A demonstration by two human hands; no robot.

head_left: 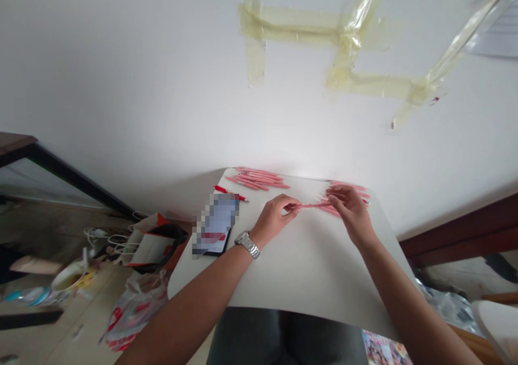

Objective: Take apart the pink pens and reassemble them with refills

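A slim pink pen [312,206] is held level above the white table [307,268]. My left hand [275,216], with a silver watch at its wrist, pinches the pen's left end. At the pen's other end, the thumb and fingers of my right hand [351,208] are closed on it. Behind and under the right hand lies a bunch of similar pink pens [353,186], partly covered by the fingers. A second bunch of pink pens [257,178] rests at the table's back left, next to the wall.
A red pen [230,193] and a phone with a blurred screen [216,224] lie on the table's left side. The taped white wall [182,84] rises behind. On the floor at left are a plastic bag [137,305], an open box [151,241] and a tub [70,276].
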